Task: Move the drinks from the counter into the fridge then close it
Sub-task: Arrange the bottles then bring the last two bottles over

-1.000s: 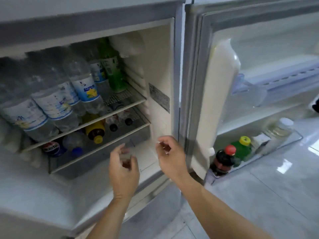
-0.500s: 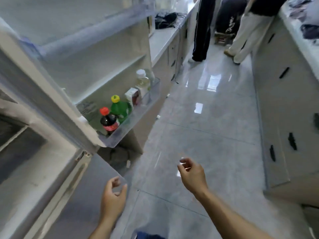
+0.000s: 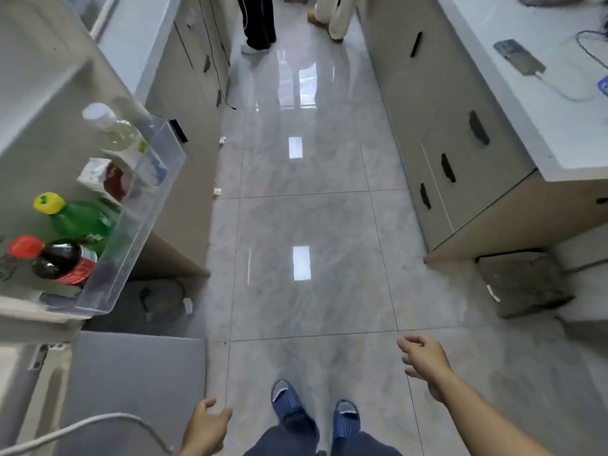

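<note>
Both hands hang loosely curled and hold nothing: left hand [image 3: 206, 430] beside the fridge's edge, right hand [image 3: 422, 357] over bare floor [image 3: 306, 291]. Drinks stand in the open fridge door's clear shelf [image 3: 138, 225]: a red-capped dark bottle [image 3: 56, 260], a green bottle [image 3: 77, 220].

Glossy grey tile floor [image 3: 309, 225] runs between two cabinet [image 3: 460, 153] rows with dark handles. On the floor, blue slippers [image 3: 312, 409] stand nearest the camera; two people's legs [image 3: 260, 24] stand at its far end; a dark block [image 3: 523, 283] sits beside the right cabinet
</note>
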A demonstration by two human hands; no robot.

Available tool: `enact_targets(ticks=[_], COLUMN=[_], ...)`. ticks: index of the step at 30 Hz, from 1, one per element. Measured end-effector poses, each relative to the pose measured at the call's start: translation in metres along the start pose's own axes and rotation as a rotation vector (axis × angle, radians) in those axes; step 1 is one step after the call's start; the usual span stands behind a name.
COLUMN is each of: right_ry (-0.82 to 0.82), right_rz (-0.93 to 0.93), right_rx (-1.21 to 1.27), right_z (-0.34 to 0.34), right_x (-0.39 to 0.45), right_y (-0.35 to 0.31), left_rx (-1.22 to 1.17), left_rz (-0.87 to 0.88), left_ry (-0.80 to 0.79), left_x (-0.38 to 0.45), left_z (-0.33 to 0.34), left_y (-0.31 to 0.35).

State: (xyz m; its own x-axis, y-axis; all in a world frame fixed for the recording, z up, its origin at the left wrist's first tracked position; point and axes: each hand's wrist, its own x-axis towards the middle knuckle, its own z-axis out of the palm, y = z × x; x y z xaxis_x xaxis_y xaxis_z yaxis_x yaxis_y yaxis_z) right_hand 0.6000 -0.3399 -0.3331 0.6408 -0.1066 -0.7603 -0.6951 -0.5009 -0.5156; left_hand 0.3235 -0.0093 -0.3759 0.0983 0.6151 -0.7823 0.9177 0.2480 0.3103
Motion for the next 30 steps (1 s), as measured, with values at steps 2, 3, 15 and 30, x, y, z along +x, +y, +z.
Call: enact_targets(ticks=[2,3,15,30], right_ry=[0.038,0.055,0.13,-0.054], right_rz=[0.053,0.077,0.24,-0.023], right_rx=[-0.011,-0.016,-0.025,-0.209], right_z=[-0.005,-0.006,-0.029,-0.062], right_x=[-0.002,-0.003,0.044,0.253], right_y=[0.015,0.021,0.0,-0.293], left_rx=[0.027,0.034,-0.046,-0.175], left_rz=[0.019,0.036,0.208,-0.011], left_ry=[-0.033,-0.051,-0.189,-0.015], left_x=[0.007,0.01,0.054,0.058], left_z=[-0.002,-0.002,0.026,0.074], left_y=[0.016,0.027,0.235,0.375])
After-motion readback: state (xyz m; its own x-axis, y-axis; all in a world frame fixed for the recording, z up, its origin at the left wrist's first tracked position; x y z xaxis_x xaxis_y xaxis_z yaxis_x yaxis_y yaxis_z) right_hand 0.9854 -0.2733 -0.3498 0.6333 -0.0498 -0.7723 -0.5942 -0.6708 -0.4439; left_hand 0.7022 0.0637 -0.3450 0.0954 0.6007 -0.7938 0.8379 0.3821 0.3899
